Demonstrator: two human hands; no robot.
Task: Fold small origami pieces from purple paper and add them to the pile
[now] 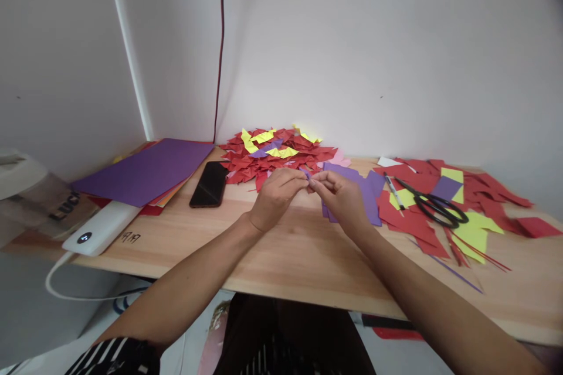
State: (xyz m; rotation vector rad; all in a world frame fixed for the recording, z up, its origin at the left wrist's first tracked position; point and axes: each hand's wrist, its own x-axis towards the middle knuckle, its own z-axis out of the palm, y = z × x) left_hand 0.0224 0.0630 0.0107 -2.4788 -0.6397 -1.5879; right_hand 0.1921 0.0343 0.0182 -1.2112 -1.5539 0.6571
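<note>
Between my two hands, above the middle of the desk, is a small piece of purple paper, mostly hidden by the fingers. My left hand pinches its left side, and my right hand pinches it from the right. The fingertips of both hands nearly meet. Right behind the hands lies a heap of folded paper pieces, mostly red with some yellow and purple ones. A stack of purple paper sheets sits beside and partly under my right hand.
On the right lie red and yellow paper scraps, black-handled scissors and a pen. To the left are a black phone, large purple sheets, a white power bank with a cable, and a plastic cup.
</note>
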